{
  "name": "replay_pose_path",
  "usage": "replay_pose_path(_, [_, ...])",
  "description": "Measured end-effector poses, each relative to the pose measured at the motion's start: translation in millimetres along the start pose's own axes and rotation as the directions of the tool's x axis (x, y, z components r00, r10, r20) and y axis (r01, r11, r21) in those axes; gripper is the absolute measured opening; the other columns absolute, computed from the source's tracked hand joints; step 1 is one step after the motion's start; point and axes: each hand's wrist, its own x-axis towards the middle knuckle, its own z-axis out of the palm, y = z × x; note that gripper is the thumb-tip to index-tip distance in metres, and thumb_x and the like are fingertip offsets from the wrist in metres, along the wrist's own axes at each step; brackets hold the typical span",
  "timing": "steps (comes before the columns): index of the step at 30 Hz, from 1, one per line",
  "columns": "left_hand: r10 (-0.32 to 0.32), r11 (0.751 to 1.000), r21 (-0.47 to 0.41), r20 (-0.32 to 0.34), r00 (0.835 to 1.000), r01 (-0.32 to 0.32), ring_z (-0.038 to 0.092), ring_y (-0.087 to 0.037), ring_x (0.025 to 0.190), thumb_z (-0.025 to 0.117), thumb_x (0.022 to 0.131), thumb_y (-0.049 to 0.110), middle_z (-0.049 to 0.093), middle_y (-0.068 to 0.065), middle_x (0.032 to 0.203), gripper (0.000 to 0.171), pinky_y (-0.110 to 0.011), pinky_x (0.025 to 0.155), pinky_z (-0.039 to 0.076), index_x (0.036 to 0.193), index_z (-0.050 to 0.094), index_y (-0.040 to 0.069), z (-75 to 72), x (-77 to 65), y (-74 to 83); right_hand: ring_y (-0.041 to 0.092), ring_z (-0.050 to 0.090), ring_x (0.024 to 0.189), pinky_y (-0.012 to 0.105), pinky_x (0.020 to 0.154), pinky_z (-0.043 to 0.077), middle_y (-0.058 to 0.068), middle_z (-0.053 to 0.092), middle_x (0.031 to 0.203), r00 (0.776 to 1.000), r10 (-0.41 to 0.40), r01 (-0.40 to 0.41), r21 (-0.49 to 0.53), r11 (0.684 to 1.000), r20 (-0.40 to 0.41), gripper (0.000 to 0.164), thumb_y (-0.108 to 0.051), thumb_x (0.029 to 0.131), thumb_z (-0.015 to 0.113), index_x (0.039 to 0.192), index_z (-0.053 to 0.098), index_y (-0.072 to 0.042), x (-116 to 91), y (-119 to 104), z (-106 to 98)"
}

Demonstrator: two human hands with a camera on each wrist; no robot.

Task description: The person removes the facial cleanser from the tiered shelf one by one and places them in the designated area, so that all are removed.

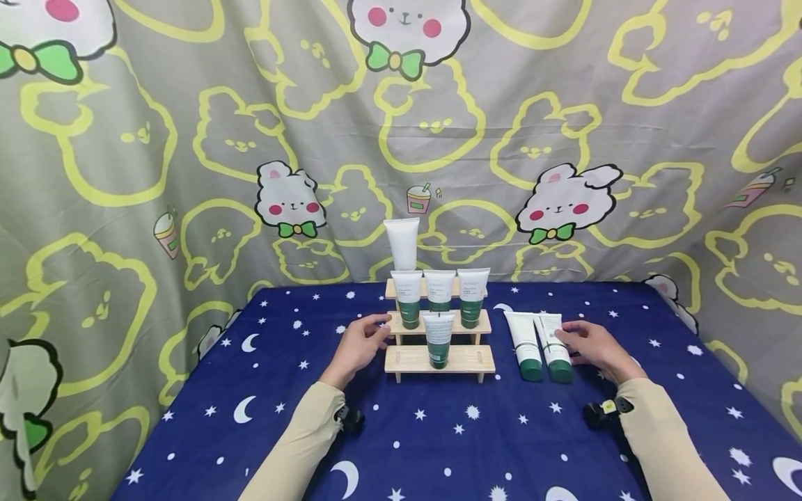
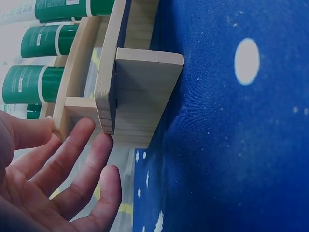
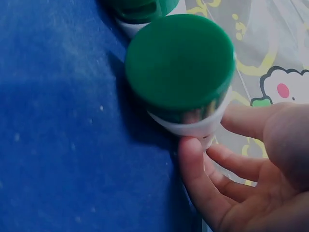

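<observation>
My left hand is at the left end of a three-tier wooden display stand. In the left wrist view its thumb and loosely bent fingertips touch the ends of the boards. My right hand pinches a white squeeze tube with a green cap, thumb and fingers on opposite sides of it. That tube lies beside a similar squeeze tube on the cloth. On the stand, a white tube stands top left, three more tubes fill the middle tier, and one tube stands on the bottom tier.
A dark blue cloth with white moons and stars covers the table. Behind it hangs a grey curtain with yellow outlines and cartoon rabbits. A small black camera is worn on the left wrist, another on the right.
</observation>
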Motion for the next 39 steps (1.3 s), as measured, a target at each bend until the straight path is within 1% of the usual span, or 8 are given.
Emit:
replay_pose_path(3, [0.009, 1.0, 0.008, -0.004, 1.0, -0.009, 0.073, -0.03, 0.081, 0.062, 0.103, 0.015, 0.076, -0.02, 0.098, 0.032, -0.032, 0.071, 0.055, 0.134, 0.067, 0.007, 0.0, 0.2, 0.0, 0.031, 0.067, 0.109, 0.035, 0.078, 0.061, 0.037, 0.052, 0.134, 0.999, -0.023, 0.023, 0.002, 1.0, 0.025, 0.063, -0.031, 0.107, 0.055, 0.145, 0.037, 0.016, -1.0, -2.3, 2.3])
replay_pose_path(6, [0.011, 1.0, 0.015, -0.005, 1.0, -0.011, 0.073, -0.03, 0.081, 0.062, 0.103, 0.016, 0.076, -0.02, 0.098, 0.032, -0.033, 0.074, 0.056, 0.134, 0.067, 0.007, -0.2, 0.6, 0.1, 0.025, 0.067, 0.103, 0.033, 0.076, 0.06, 0.037, 0.054, 0.131, 0.998, -0.057, 0.055, 0.028, 0.998, 0.038, 0.06, -0.026, 0.107, 0.055, 0.144, 0.038, 0.018, -0.6, -3.3, 6.5])
replay_pose_path(8, [0.007, 1.0, 0.017, -0.005, 1.0, -0.007, 0.073, -0.029, 0.081, 0.062, 0.103, 0.016, 0.076, -0.019, 0.098, 0.032, -0.033, 0.073, 0.055, 0.134, 0.067, 0.008, -0.3, 0.5, -0.1, 0.021, 0.067, 0.1, 0.032, 0.075, 0.06, 0.036, 0.055, 0.128, 0.996, -0.074, 0.072, 0.045, 0.996, 0.046, 0.058, -0.023, 0.107, 0.055, 0.143, 0.038, 0.019, 0.0, -3.3, 9.5])
replay_pose_path(11, [0.0, 1.0, 0.019, -0.003, 1.0, 0.0, 0.073, -0.028, 0.081, 0.062, 0.103, 0.017, 0.076, -0.018, 0.098, 0.032, -0.03, 0.07, 0.053, 0.134, 0.067, 0.009, -0.6, 0.1, -0.5, 0.019, 0.067, 0.098, 0.032, 0.074, 0.06, 0.035, 0.056, 0.125, 0.995, -0.088, 0.085, 0.061, 0.995, 0.05, 0.058, -0.022, 0.107, 0.054, 0.142, 0.037, 0.021, 0.6, -3.4, 13.4])
replay_pose_path(16, [-0.008, 1.0, 0.02, -0.001, 1.0, 0.008, 0.073, -0.028, 0.082, 0.062, 0.103, 0.018, 0.076, -0.017, 0.099, 0.032, -0.028, 0.068, 0.05, 0.134, 0.067, 0.01, -0.5, -0.4, -0.9, 0.022, 0.067, 0.099, 0.033, 0.076, 0.061, 0.035, 0.056, 0.125, 0.995, -0.084, 0.081, 0.06, 0.995, 0.051, 0.058, -0.022, 0.107, 0.054, 0.142, 0.037, 0.021, 1.1, -4.1, 18.2])
replay_pose_path(26, [-0.017, 1.0, 0.017, -0.002, 1.0, 0.017, 0.073, -0.029, 0.084, 0.062, 0.103, 0.018, 0.076, -0.016, 0.1, 0.032, -0.029, 0.07, 0.051, 0.134, 0.067, 0.011, -0.4, -0.3, -0.1, 0.023, 0.067, 0.1, 0.034, 0.078, 0.061, 0.034, 0.055, 0.127, 0.996, -0.072, 0.069, 0.064, 0.996, 0.05, 0.057, -0.022, 0.107, 0.055, 0.143, 0.039, 0.018, 1.5, -7.1, 24.4])
replay_pose_path(30, [-0.017, 1.0, 0.021, -0.001, 1.0, 0.017, 0.073, -0.028, 0.084, 0.062, 0.103, 0.018, 0.076, -0.016, 0.099, 0.032, -0.03, 0.07, 0.051, 0.134, 0.067, 0.011, -0.4, -0.4, -0.3, 0.022, 0.066, 0.101, 0.034, 0.078, 0.061, 0.035, 0.054, 0.128, 0.996, -0.069, 0.065, 0.073, 0.995, 0.057, 0.056, -0.021, 0.107, 0.055, 0.143, 0.039, 0.019, 1.3, -7.7, 23.7])
replay_pose_path(39, [-0.006, 1.0, 0.005, -0.003, 1.0, 0.006, 0.074, -0.032, 0.084, 0.062, 0.103, 0.016, 0.077, -0.016, 0.097, 0.032, -0.032, 0.071, 0.054, 0.134, 0.067, 0.008, -0.5, -1.0, 0.8, 0.02, 0.066, 0.101, 0.034, 0.079, 0.061, 0.038, 0.051, 0.134, 0.993, -0.086, 0.076, 0.119, 0.99, 0.08, 0.061, -0.021, 0.106, 0.056, 0.144, 0.036, 0.021, -2.8, -9.0, 15.1])
